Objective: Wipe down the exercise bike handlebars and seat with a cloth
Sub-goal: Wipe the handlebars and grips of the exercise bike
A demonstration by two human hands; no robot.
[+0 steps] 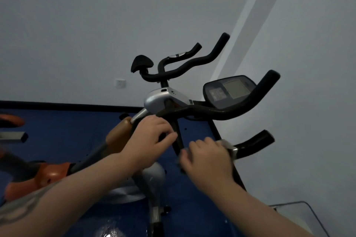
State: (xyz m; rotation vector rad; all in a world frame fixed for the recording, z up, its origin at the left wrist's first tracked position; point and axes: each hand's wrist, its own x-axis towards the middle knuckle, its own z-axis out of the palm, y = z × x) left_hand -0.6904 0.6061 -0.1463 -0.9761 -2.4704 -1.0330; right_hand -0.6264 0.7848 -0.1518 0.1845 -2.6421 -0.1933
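My right hand (209, 157) has its fingers curled round a pale cloth (228, 145) on the black handlebar (250, 145), while my left hand (152, 136) pinches the bar.

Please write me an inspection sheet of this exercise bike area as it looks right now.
Surface: blue floor under the bikes, with a shiny patch near the bottom edge.
Job's things: near bike's black handlebar with a console; a pale cloth is wrapped on the lower bar under the right hand. No seat clearly seen.
Clutter: second bike's handlebars behind; orange-and-grey frame at left.
Grippers: left hand grips the bar near the stem; right hand holds the cloth against the bar.
Cables: thin dark cable at lower right.
Surroundings: plain pale wall with a wall socket.
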